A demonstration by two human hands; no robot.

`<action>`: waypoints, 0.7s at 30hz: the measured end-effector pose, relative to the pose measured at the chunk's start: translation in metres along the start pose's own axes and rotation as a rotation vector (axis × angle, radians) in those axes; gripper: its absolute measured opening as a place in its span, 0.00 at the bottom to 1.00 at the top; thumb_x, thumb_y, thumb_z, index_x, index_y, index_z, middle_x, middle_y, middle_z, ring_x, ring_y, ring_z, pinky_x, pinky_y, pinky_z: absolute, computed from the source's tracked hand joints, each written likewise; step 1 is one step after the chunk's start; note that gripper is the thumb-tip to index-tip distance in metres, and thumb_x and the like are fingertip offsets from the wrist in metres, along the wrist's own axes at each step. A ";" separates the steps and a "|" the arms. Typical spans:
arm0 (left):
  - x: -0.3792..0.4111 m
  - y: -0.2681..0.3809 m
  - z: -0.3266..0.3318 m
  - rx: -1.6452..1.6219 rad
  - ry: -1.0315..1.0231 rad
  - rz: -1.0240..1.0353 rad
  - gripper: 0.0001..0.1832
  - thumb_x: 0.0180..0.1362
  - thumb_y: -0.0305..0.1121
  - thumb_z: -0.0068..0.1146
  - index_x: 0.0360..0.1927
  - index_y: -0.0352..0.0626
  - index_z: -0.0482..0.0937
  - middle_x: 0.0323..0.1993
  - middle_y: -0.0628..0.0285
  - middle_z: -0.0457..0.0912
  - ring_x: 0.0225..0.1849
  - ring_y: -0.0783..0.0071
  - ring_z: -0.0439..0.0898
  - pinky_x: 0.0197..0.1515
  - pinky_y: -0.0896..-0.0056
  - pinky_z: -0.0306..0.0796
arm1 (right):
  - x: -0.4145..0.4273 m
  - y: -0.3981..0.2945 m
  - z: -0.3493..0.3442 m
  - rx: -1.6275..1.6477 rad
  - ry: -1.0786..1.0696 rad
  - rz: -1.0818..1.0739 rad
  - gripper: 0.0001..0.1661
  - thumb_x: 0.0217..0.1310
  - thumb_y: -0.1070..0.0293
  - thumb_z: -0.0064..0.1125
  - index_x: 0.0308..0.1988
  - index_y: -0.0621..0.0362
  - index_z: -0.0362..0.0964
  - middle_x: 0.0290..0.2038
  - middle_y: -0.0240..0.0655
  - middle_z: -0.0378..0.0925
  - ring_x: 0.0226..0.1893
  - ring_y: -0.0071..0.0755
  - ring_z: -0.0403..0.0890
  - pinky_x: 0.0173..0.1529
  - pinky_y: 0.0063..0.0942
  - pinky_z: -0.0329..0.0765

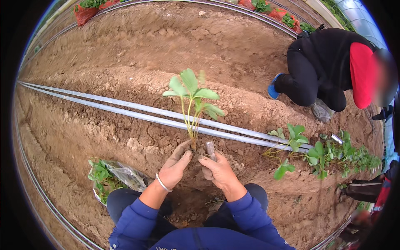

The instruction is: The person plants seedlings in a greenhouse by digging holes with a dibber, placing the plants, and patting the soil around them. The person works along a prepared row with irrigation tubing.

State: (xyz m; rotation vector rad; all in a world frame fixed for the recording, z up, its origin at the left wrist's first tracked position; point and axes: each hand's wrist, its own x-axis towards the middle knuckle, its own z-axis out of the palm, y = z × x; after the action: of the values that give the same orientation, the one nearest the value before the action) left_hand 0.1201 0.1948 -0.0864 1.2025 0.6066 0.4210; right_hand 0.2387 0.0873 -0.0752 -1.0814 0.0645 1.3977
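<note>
My left hand [176,165], with a bracelet at its wrist, grips a leafy strawberry seedling [190,117] by its root end. The plant stands upright in front of me, its leaves spread over two grey drip hoses [125,113]. In my right hand [218,170] is a short tool [211,149] with a pale, clear-looking end; the rest of it is hidden by my fingers. Thumb and fingers of the right hand are close to the seedling's roots, which are partly covered by the left hand. Under both hands lies loose brown soil [187,190].
Left of my knee sits a clear plastic bag [125,175] of seedlings. Planted seedlings [322,153] line the bed at right. A crouching co-worker [325,65] is at upper right, another person [365,190] at lower right. Red bags [85,14] of plants stand along the far side.
</note>
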 end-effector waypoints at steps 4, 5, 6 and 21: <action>-0.002 0.032 0.004 0.769 0.063 0.302 0.29 0.52 0.33 0.59 0.58 0.37 0.65 0.52 0.51 0.66 0.55 0.58 0.67 0.58 0.64 0.62 | -0.001 0.000 -0.003 0.054 0.058 -0.080 0.12 0.56 0.70 0.60 0.39 0.56 0.66 0.24 0.24 0.68 0.14 0.14 0.62 0.15 0.15 0.54; -0.001 0.039 0.008 0.845 0.092 0.356 0.32 0.50 0.31 0.62 0.58 0.36 0.64 0.51 0.51 0.68 0.54 0.59 0.68 0.58 0.64 0.63 | -0.002 -0.001 0.001 0.037 0.099 -0.113 0.11 0.57 0.70 0.59 0.39 0.56 0.66 0.24 0.24 0.69 0.15 0.14 0.63 0.16 0.14 0.55; 0.002 0.035 0.004 0.855 0.003 0.416 0.37 0.43 0.30 0.66 0.59 0.38 0.64 0.48 0.49 0.69 0.52 0.55 0.70 0.55 0.63 0.65 | -0.003 -0.002 0.009 0.019 0.127 -0.143 0.10 0.57 0.71 0.57 0.39 0.57 0.66 0.25 0.24 0.69 0.15 0.15 0.64 0.16 0.14 0.55; -0.001 0.008 0.002 0.207 -0.297 0.029 0.30 0.59 0.28 0.52 0.64 0.37 0.56 0.57 0.60 0.64 0.55 0.75 0.66 0.55 0.75 0.64 | -0.002 0.002 -0.002 -0.013 0.096 -0.222 0.15 0.57 0.70 0.59 0.45 0.57 0.69 0.28 0.23 0.71 0.16 0.11 0.62 0.16 0.14 0.53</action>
State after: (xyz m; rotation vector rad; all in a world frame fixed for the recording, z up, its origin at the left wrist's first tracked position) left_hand 0.1211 0.1954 -0.0785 1.4408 0.3826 0.2001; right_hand 0.2379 0.0846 -0.0763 -1.1304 0.0053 1.1486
